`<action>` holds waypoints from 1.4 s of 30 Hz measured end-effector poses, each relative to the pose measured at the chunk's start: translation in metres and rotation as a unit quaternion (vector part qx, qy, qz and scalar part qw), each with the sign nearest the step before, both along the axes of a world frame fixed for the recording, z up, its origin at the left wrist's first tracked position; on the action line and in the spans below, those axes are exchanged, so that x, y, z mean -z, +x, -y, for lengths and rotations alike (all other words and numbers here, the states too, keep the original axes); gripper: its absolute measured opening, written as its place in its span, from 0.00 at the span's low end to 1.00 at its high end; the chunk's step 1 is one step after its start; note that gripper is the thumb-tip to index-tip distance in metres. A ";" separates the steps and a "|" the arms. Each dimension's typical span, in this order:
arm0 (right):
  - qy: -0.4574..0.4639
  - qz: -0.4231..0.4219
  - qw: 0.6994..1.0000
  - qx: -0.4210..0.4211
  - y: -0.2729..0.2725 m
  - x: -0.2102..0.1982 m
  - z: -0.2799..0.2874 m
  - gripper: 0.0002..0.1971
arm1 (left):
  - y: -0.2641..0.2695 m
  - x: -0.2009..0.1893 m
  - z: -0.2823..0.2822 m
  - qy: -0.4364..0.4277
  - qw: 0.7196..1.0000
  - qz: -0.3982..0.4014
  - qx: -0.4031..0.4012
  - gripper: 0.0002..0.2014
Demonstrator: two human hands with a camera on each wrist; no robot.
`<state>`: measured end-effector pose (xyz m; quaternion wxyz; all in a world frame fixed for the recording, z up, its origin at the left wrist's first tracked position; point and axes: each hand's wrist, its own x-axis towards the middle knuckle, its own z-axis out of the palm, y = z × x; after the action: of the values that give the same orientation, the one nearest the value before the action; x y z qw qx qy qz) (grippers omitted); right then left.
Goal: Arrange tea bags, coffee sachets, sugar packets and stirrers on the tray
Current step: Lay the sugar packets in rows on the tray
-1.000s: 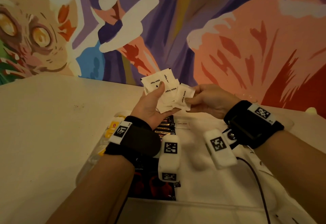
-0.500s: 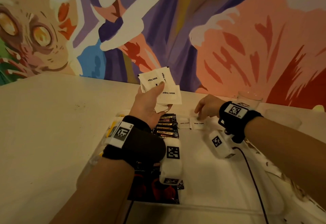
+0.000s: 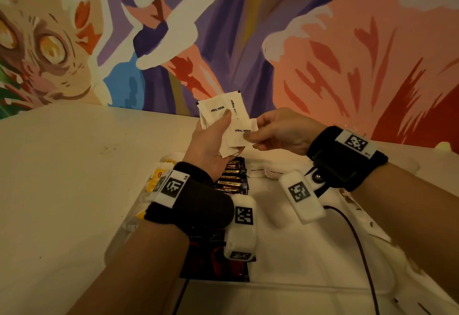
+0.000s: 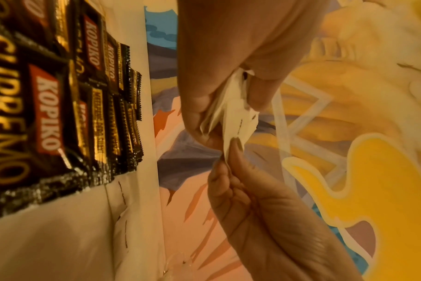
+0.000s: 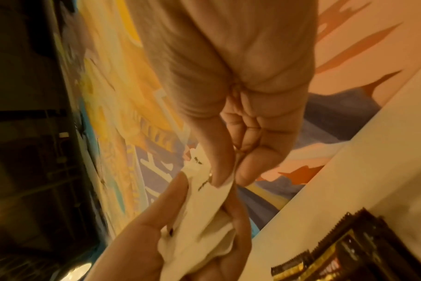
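Note:
My left hand [image 3: 211, 141] is raised above the white tray [image 3: 285, 252] and grips a fan of white sugar packets [image 3: 223, 111]. My right hand [image 3: 250, 138] pinches the lowest packet [image 3: 244, 132] of that fan between thumb and forefinger. The left wrist view shows the same packets [image 4: 231, 112] held by both hands, as does the right wrist view [image 5: 204, 207]. On the tray lie two placed sugar packets [image 3: 267, 172], a row of dark coffee sachets [image 3: 232, 178] and, at the left, yellow tea bags [image 3: 159, 175]. I see no stirrers.
The tray lies on a pale table [image 3: 62, 178] that runs up to a painted mural wall [image 3: 323, 41]. A black cable [image 3: 357, 247] crosses the tray's right side. Paper-wrapped items [image 3: 360, 218] lie along the tray's right edge.
My right hand set a sugar packet down on the tray beside another, then came back up to the fan in my left hand and now pinches a fresh packet.

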<state>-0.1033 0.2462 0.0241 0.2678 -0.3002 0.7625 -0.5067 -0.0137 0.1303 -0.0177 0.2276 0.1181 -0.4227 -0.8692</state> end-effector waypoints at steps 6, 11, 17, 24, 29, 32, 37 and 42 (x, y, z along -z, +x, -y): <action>-0.080 0.070 0.994 0.034 -0.020 -0.003 -0.015 0.06 | 0.000 0.002 0.007 0.018 1.000 -0.004 -0.014 0.13; -0.061 0.044 0.997 0.017 -0.034 0.008 -0.016 0.13 | 0.002 0.001 0.010 0.003 1.000 0.024 -0.014 0.12; 0.275 -0.190 0.942 -0.032 -0.036 0.033 0.003 0.11 | 0.004 0.003 0.013 0.004 0.999 0.028 -0.017 0.18; 0.286 -0.190 0.939 0.016 -0.039 0.053 0.019 0.10 | 0.004 0.003 0.014 -0.004 1.000 0.018 -0.006 0.15; 0.205 -0.211 0.954 0.060 -0.034 0.041 0.016 0.08 | 0.001 0.006 0.010 -0.017 1.000 0.026 0.001 0.16; 0.010 -0.103 0.991 0.089 -0.025 0.024 0.014 0.15 | 0.000 0.007 0.008 -0.028 0.999 0.018 0.004 0.15; -0.058 -0.137 0.989 0.017 -0.006 0.001 0.013 0.14 | -0.003 0.009 -0.004 -0.091 0.996 0.019 -0.007 0.12; -0.059 -0.210 0.976 0.017 0.000 -0.002 0.011 0.14 | -0.003 0.010 -0.013 -0.162 0.986 0.023 -0.006 0.17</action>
<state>-0.1033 0.2352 0.0260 0.0747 -0.4018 0.7757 -0.4809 -0.0167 0.1429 -0.0273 0.2389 0.1022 -0.5627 -0.7847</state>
